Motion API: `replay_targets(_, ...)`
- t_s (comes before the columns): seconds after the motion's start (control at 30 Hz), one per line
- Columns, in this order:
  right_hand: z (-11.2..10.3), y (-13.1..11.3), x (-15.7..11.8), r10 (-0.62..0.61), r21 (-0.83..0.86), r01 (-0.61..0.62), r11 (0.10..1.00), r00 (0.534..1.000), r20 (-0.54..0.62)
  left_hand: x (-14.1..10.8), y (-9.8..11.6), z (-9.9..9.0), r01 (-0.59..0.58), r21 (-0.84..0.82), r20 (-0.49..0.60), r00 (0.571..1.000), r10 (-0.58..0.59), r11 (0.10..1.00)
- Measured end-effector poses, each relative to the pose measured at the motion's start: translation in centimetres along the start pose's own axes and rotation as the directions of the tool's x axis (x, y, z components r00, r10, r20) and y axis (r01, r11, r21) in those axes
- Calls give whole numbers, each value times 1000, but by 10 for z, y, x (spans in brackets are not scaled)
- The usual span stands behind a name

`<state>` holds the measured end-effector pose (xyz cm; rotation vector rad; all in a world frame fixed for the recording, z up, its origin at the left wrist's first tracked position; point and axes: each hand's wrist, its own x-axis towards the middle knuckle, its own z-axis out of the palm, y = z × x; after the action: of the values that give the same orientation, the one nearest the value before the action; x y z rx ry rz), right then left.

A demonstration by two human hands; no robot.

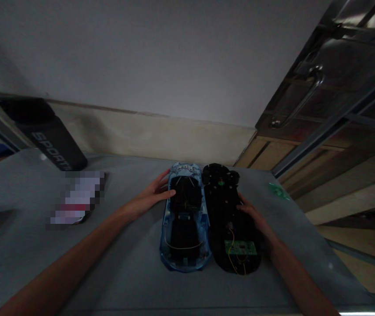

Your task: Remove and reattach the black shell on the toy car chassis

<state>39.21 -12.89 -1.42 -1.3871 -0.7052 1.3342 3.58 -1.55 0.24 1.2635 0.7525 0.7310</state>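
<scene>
Two bare arms (pixel 75 254) reach over a gray table (pixel 124 281), one on each side of a blue car shell (pixel 185 215). Right next to the shell, on its right, lies a black car base (pixel 222 206); they look like they touch. It has a green board (pixel 241 247) and thin yellow wires (pixel 230 245) at its near end.

The left hand (pixel 157 188) holds the shell's left edge, thumb over the rim and fingers outside. The right hand (pixel 251 211) is on the base's far side from the shell. I can't tell if it grips or just rests.

Well left of the shell stands a tall black thing (pixel 54 138) with big letters. A green scrap (pixel 278 191) lies to the shell's right, past the base.

I think this step is keeping both parts neatly side by side. The next move would need a good hold on the edges, with no tugging on the wires.
</scene>
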Motion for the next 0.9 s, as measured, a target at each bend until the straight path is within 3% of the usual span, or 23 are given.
replay_targets(0.9,-4,4,4,-25,27,24,999,999,28,3,-5,-3,5,24,-1,1000,-5,1000)
